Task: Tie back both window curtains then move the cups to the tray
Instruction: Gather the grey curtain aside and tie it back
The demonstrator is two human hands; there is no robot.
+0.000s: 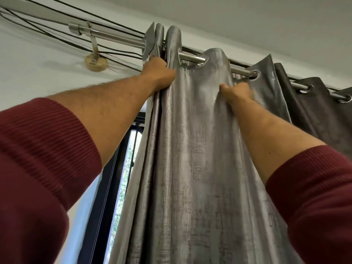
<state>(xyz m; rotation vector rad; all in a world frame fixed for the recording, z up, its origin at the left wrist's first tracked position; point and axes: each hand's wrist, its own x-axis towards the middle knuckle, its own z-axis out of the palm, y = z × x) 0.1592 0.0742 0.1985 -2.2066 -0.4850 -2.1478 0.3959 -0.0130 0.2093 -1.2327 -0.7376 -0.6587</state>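
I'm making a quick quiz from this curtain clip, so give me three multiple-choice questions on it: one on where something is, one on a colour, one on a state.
1. Where is the left hand?
A. on the bunched folds at the left end of the curtain
B. on the wall
C. down by the window

2. What colour are the sleeves?
A. blue
B. dark red
C. white

3. How is the curtain on the rod?
A. fallen off it
B. tied back with a band
C. hanging by its eyelets, untied

Answers:
1 A, its fingers close on gathered folds just under the rod.
2 B, both forearms come out of dark red ribbed cuffs.
3 C, the rod passes through the eyelets, no band shows, and the right hand grips a fold.
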